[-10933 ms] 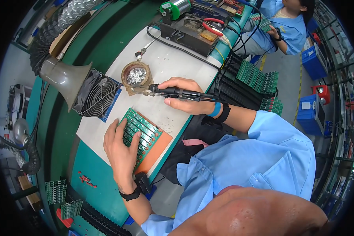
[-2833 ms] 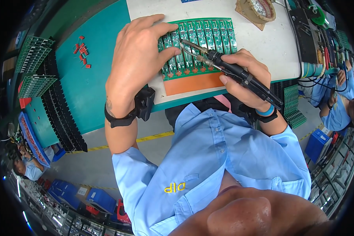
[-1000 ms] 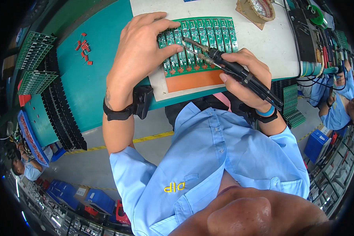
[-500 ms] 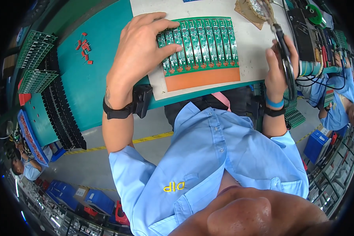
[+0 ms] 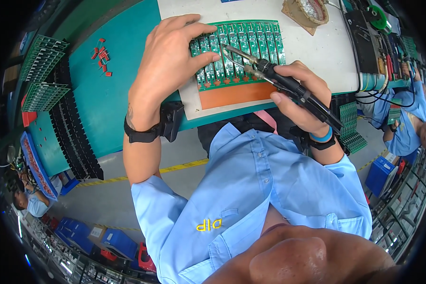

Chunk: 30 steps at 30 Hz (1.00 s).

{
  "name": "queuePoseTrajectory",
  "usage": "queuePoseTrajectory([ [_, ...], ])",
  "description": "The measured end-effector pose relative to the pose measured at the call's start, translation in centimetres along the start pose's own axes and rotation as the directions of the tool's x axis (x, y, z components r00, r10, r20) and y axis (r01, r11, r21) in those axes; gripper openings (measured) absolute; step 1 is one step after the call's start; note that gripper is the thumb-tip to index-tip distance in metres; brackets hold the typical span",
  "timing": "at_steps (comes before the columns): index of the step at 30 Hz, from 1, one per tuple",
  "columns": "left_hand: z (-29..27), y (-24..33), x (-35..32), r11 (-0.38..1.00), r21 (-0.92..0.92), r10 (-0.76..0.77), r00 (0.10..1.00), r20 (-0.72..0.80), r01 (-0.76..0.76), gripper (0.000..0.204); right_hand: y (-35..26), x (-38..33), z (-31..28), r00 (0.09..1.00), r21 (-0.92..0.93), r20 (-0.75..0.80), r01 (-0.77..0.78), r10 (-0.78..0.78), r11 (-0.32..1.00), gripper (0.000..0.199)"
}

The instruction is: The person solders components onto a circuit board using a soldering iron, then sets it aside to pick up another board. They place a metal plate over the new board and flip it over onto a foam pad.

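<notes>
A green panel of narrow circuit boards (image 5: 260,45) lies over an orange sheet (image 5: 244,96) on the white work mat. My left hand (image 5: 168,52) holds the panel at its left part, with thumb and index finger pressed on the boards. In my right hand (image 5: 305,94) is a black soldering iron (image 5: 307,98) with a thin metal feed tube beside its tip. The iron slants over the panel, its tip above the boards just right of my left fingertips. Whether the tip touches a board I cannot tell.
Small red components (image 5: 102,57) lie scattered on the teal mat (image 5: 120,90). A round container (image 5: 313,13) of shiny scraps stands at the back right, near a green spool (image 5: 379,20). More circuit boards (image 5: 45,59) stand at the left. People sit at neighbouring benches.
My right hand has brought the soldering iron from beside the container, leftward and down over the panel. My left hand and the panel have stayed in place.
</notes>
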<state>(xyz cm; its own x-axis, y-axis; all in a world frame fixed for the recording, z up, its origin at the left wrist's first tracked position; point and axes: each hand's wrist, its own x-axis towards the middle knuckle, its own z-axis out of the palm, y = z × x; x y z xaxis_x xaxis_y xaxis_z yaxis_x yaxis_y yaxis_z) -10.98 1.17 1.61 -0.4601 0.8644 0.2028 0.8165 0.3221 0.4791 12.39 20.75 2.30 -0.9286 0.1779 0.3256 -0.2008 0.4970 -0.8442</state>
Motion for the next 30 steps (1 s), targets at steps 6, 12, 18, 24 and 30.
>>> queuePoseTrajectory([
  [6,-0.3,0.2,-0.1,0.998,0.059,0.037,0.999,-0.021,-0.036,0.051,0.0,0.3,1.1,1.000,0.020,-0.007,-0.031,0.031,0.999,0.045],
  [12,-1.2,0.0,-0.4,0.999,0.048,0.003,1.000,-0.023,-0.002,0.052,0.3,0.4,1.7,0.995,0.056,-0.032,-0.088,0.090,0.995,0.044],
  [18,-1.0,-0.1,-0.3,0.998,0.068,-0.010,1.000,0.014,0.009,0.051,0.6,0.7,1.6,0.994,0.019,-0.014,-0.104,0.104,0.994,0.045],
  [24,-0.9,0.0,-0.4,0.997,0.069,-0.019,1.000,0.006,0.018,0.051,0.4,0.9,1.7,0.992,0.033,-0.007,-0.123,0.123,0.992,0.045],
  [30,-0.8,0.0,-0.4,0.997,0.071,-0.015,1.000,-0.006,0.015,0.050,0.3,1.0,1.7,0.993,0.020,-0.003,-0.118,0.119,0.993,0.045],
])
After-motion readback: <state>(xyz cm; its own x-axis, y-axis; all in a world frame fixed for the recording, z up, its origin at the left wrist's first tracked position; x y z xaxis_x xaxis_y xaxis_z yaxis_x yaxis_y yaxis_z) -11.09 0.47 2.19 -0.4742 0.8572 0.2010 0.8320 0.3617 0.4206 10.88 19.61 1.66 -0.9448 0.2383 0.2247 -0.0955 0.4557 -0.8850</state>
